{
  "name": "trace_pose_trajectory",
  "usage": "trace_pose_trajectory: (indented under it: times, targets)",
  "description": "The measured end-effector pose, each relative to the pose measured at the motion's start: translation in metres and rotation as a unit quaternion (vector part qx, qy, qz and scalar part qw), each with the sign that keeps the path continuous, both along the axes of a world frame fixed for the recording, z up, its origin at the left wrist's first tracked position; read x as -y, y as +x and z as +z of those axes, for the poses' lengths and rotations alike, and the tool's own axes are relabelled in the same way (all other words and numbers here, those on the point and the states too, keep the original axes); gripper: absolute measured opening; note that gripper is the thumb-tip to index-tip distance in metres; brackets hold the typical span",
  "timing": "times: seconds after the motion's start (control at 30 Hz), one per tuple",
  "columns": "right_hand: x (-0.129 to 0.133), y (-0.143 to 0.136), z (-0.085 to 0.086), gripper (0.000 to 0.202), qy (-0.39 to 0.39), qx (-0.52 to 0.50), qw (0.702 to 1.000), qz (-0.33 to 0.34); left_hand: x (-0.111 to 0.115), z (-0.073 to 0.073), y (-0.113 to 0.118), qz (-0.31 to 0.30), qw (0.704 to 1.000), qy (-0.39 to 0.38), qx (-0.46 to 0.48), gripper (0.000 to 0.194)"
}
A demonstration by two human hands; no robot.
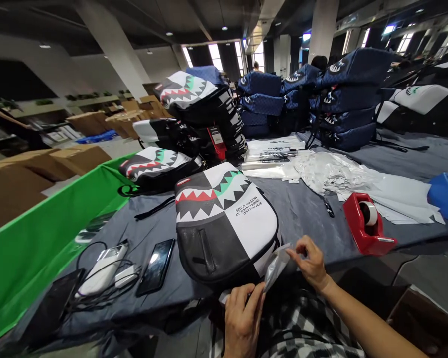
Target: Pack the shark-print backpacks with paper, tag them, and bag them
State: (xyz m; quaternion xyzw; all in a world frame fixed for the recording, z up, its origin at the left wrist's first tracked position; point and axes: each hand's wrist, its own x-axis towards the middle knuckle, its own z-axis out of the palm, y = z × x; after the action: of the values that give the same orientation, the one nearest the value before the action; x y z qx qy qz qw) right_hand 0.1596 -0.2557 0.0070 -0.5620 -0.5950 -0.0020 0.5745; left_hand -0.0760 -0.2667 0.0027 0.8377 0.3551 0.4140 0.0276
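A thin piece of translucent plastic film (pixel 275 267) is stretched between my two hands, just off the backpack's near right edge. My right hand (pixel 311 261) pinches its upper end between thumb and fingers. Lower down, my left hand (pixel 243 318) grips the other end with its fingers pressed together. The backpack (pixel 209 223) lies flat on the table in front of me, black and white with a red and green shark-mouth pattern, a zipped front pocket and small printed text. Whether the film touches the backpack, I cannot tell.
A red tape dispenser (pixel 366 223) stands at right, a blue one (pixel 446 196) beyond it. Plastic bags (pixel 332 171) lie behind. Stacked blue backpacks (pixel 353 104) and patterned backpacks (pixel 209 119) line the back. A phone (pixel 156 267), white power bank (pixel 102 268) and cables lie left.
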Motion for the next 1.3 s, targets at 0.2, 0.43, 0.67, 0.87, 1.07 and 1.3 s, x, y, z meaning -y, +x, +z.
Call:
trace_pose_trajectory:
  times: [0.2, 0.43, 0.67, 0.87, 1.07, 1.3]
  targets:
    - [-0.001, -0.013, 0.001, 0.026, 0.086, 0.229, 0.964, 0.102, -0.001, 0.0, -0.003, -0.001, 0.999, 0.027, -0.02, 0.023]
    - [-0.025, 0.011, 0.018, 0.016, 0.145, 0.382, 0.88, 0.242, 0.007, -0.005, -0.003, 0.05, 0.998, 0.038, 0.026, 0.018]
    - [-0.036, 0.024, 0.023, 0.018, 0.086, 0.471, 0.81, 0.338, 0.021, -0.015, 0.009, 0.164, 0.977, 0.135, 0.028, 0.017]
    - [-0.046, 0.03, 0.034, 0.023, 0.013, 0.506, 0.777, 0.375, 0.012, -0.017, 0.006, 0.142, 0.982, 0.123, 0.029, 0.013]
    - [-0.05, 0.031, 0.047, 0.003, -0.018, 0.56, 0.716, 0.415, -0.013, -0.007, -0.011, 0.014, 0.986, 0.164, -0.04, 0.001]
    - [-0.037, 0.025, 0.052, 0.007, -0.069, 0.562, 0.703, 0.429, -0.025, 0.006, -0.022, -0.08, 0.983, 0.151, -0.07, 0.009]
